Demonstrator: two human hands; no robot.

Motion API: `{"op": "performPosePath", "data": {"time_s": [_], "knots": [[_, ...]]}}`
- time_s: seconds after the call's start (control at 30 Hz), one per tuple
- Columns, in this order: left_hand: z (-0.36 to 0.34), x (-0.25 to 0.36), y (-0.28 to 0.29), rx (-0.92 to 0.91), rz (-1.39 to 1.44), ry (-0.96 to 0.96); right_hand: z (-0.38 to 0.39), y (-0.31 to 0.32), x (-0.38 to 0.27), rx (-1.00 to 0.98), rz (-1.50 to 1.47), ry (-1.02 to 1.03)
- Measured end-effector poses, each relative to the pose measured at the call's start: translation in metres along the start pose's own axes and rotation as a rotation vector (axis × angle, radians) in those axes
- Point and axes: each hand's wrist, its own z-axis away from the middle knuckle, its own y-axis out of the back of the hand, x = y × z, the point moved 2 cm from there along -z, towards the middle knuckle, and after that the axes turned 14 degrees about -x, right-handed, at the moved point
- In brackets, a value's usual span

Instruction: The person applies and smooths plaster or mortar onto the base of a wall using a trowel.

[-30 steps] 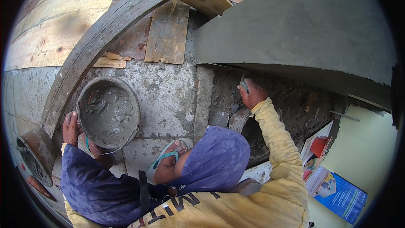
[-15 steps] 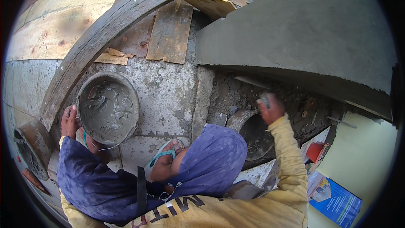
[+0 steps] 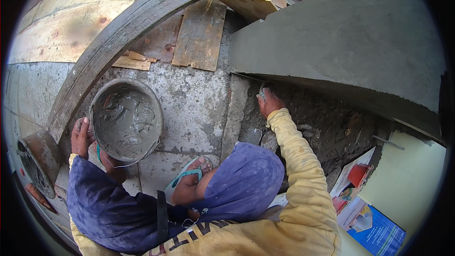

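Observation:
My right hand point(image 3: 270, 103) is closed around the handle of a trowel point(image 3: 250, 77), mostly hidden by the fingers. Its thin blade lies edge-on along the lower edge of the grey plastered block point(image 3: 336, 33). On the left, a round bucket point(image 3: 160, 128) with a wire handle holds wet grey mortar point(image 3: 127, 121). My left hand point(image 3: 81, 136) grips the bucket's left side near the rim, thumb up; some of its fingers are hidden. The bucket stands beside my left foot.
A curved-looking timber beam point(image 3: 113, 38) crosses behind the bucket, with boards point(image 3: 201, 33) beyond. Another mortar-caked bucket point(image 3: 41, 154) lies tipped at far left. Rubble and dirt point(image 3: 327, 128) fill the gap under the block. A blue printed box point(image 3: 377, 227) lies at lower right.
My right hand has moved left and away from me with the trowel, into the corner below the block. My left hand stays at the bucket; the whole view has shifted slightly.

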Motion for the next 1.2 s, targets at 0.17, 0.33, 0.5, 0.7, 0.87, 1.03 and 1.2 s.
{"op": "performPosePath", "data": {"time_s": [0.17, 0.33, 0.5, 0.7, 0.87, 1.03, 1.2], "knots": [[-0.002, 0.001, 0.0, -0.004, -0.018, -0.002, 0.019, 0.018, -0.001, 0.024, 0.019, -0.013], [-0.007, -0.002, 0.001, -0.003, -0.051, 0.007, 0.039, 0.04, -0.005, 0.072, 0.002, 0.029], [-0.013, -0.01, 0.005, 0.015, -0.049, -0.005, 0.052, 0.061, -0.007, 0.096, -0.012, 0.052], [-0.022, -0.02, 0.011, 0.02, -0.012, -0.018, 0.08, 0.099, -0.006, 0.138, -0.013, 0.089], [-0.025, -0.019, 0.013, 0.011, -0.059, -0.006, 0.116, 0.135, 0.005, 0.267, -0.091, 0.139], [-0.029, -0.021, 0.012, 0.016, -0.086, -0.045, 0.148, 0.141, 0.023, 0.527, -0.261, 0.153], [-0.032, -0.024, 0.014, 0.012, -0.082, -0.033, 0.13, 0.093, 0.016, 0.247, -0.106, 0.099]]}}
